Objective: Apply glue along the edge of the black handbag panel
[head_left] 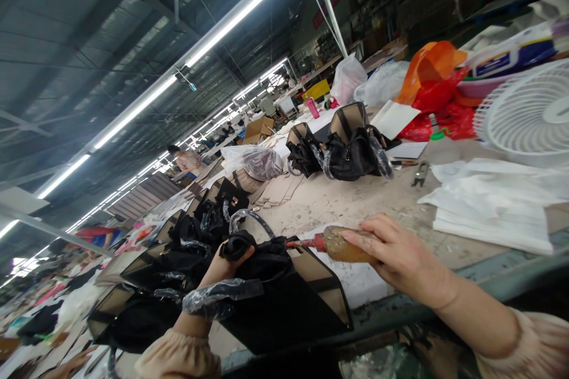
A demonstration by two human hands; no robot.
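A black handbag (284, 314) with plastic-wrapped handles stands at the near edge of the workbench, tilted in view. Gathered black cloth at its top is gripped by my left hand (224, 266), whose fingers are partly hidden behind it. My right hand (400, 254) is wrapped round a stained, amber squeeze bottle (344, 244), which looks like a glue bottle. Its red nozzle (306, 242) points left, and the tip meets or nearly meets the bag's upper edge beside the cloth. One wrapped handle (222, 290) lies across the front of my left wrist.
More black handbags (137, 319) crowd the left, and two (351, 147) stand farther back. Snips (420, 173), white sheets (493, 213) and a white fan (537, 112) lie to the right. A co-worker's hand (71, 363) shows at lower left; another person (189, 159) is far back.
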